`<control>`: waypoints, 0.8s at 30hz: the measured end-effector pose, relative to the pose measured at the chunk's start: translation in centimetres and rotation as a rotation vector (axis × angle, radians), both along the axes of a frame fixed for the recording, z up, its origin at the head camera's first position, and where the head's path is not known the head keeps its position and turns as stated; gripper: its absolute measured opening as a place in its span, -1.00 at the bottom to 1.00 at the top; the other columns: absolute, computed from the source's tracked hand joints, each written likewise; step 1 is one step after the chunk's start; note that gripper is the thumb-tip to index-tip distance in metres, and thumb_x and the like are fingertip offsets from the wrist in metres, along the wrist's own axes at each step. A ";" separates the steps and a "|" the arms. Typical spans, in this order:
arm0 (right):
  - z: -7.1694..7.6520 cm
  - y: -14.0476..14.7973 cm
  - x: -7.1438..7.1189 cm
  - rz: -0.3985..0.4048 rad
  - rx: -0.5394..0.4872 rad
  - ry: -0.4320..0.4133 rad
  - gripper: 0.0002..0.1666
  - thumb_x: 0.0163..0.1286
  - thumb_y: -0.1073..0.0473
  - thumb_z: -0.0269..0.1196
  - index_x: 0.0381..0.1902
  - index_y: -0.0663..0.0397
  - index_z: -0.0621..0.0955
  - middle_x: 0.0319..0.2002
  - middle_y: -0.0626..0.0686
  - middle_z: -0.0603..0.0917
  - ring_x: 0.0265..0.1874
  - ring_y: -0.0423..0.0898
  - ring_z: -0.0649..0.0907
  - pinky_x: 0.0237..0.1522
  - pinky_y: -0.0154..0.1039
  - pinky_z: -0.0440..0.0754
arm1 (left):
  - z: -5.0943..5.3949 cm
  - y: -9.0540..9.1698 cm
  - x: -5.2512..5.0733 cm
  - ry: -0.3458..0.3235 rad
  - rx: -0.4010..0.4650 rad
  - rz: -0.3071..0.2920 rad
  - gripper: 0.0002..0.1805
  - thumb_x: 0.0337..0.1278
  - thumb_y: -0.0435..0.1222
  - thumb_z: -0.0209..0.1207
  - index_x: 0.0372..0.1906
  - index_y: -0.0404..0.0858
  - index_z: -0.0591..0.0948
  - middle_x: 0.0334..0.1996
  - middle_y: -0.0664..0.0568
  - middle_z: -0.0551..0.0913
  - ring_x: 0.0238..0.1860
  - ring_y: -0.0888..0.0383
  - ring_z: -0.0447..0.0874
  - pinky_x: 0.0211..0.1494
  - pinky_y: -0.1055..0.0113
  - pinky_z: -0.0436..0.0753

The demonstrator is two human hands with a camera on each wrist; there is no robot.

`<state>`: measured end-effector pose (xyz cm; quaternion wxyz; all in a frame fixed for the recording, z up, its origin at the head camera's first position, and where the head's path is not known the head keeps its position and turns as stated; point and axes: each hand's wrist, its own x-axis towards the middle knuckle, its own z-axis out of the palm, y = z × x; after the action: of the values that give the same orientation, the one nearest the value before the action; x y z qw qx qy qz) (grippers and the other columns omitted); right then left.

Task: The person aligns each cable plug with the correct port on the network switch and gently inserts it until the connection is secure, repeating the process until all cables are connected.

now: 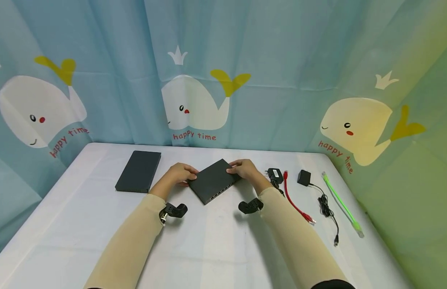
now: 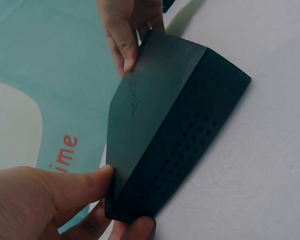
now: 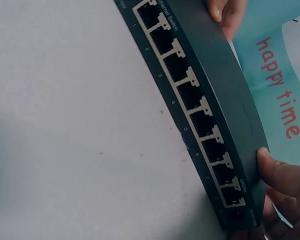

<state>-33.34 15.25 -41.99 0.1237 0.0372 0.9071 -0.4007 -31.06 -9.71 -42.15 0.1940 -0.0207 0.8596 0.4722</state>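
Observation:
Both hands hold a dark Ethernet switch (image 1: 215,180) over the middle of the table, turned at an angle. My left hand (image 1: 179,174) grips its left corner, thumb on top and fingers beneath. On the opposite corner, my right hand (image 1: 245,168) pinches it the same way. In the right wrist view the front of the Ethernet switch (image 3: 205,120) shows a row of several numbered ports. A vented side of the Ethernet switch (image 2: 190,135), with small round holes, faces the left wrist camera.
A second flat black box (image 1: 138,171) lies at the back left. To the right are a black power adapter (image 1: 275,175), a red network cable (image 1: 291,200), another adapter (image 1: 304,177) with a bundled cord (image 1: 325,205), and a green cable (image 1: 340,202). A whale-printed curtain (image 1: 281,72) hangs behind.

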 end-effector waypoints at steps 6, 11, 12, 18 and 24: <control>-0.1 0.0 0.3 -0.020 -0.051 -0.011 -0.47 0.34 0.05 0.35 0.21 0.12 0.60 0.25 0.21 0.54 0.30 0.15 0.45 0.37 0.03 0.40 | 0.2 -0.1 0.3 0.044 -0.024 0.040 -0.70 0.25 -0.36 0.26 0.07 -0.27 0.70 0.01 -0.14 0.67 -0.16 0.11 0.63 -0.21 0.34 0.74; -0.3 0.1 0.1 -0.033 -0.068 -0.027 -0.48 0.35 0.04 0.34 0.22 0.09 0.60 0.28 0.20 0.52 0.33 0.14 0.42 0.39 0.04 0.37 | -0.6 -0.1 1.7 0.194 -0.033 0.176 -0.69 0.15 -0.27 0.35 -0.02 -0.30 0.72 -0.09 -0.14 0.74 -0.24 0.08 0.70 -0.27 0.40 0.71; -0.3 0.2 0.1 -0.038 -0.069 -0.033 -0.48 0.34 0.03 0.34 0.22 0.08 0.60 0.28 0.20 0.51 0.34 0.14 0.41 0.40 0.04 0.36 | -0.9 -0.1 2.0 0.228 -0.045 0.208 -0.67 0.13 -0.24 0.37 -0.03 -0.31 0.71 -0.12 -0.13 0.75 -0.28 0.10 0.71 -0.31 0.43 0.68; -0.3 0.6 0.3 -0.036 -0.070 -0.035 -0.45 0.35 0.03 0.34 0.24 0.08 0.58 0.30 0.20 0.49 0.36 0.16 0.38 0.42 0.06 0.33 | -2.3 0.0 3.9 0.265 0.031 0.322 -0.60 0.12 -0.20 0.37 0.01 -0.35 0.64 -0.14 -0.19 0.76 -0.55 0.24 0.69 -0.46 0.49 0.63; -0.2 0.5 0.5 -0.027 -0.090 -0.032 -0.44 0.34 0.04 0.35 0.25 0.11 0.58 0.30 0.21 0.50 0.36 0.17 0.39 0.41 0.06 0.35 | -2.8 0.6 5.3 0.179 0.229 0.413 -0.57 0.13 -0.28 0.36 0.04 -0.43 0.58 -0.19 -0.27 0.74 -0.57 0.29 0.68 -0.45 0.42 0.73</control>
<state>-32.88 15.77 -42.23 0.1341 0.0502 0.8856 -0.4419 -25.81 -9.14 -44.98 0.0176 -0.1320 0.7919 0.5959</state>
